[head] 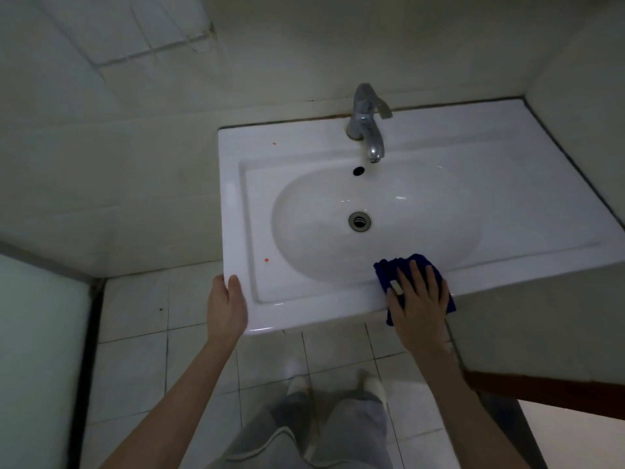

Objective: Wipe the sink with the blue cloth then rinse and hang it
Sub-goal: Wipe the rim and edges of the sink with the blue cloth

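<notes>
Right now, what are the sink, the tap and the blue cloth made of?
The sink looks like glazed white ceramic: smooth, glossy, with reflections. The tap is shiny silver metal, probably chromed. The blue cloth seems soft fabric, crumpled in folds under the right hand.

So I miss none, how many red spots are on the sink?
2: one red spot back-left on the sink, one front-left beside the bowl. The blue cloth may hide more.
</notes>
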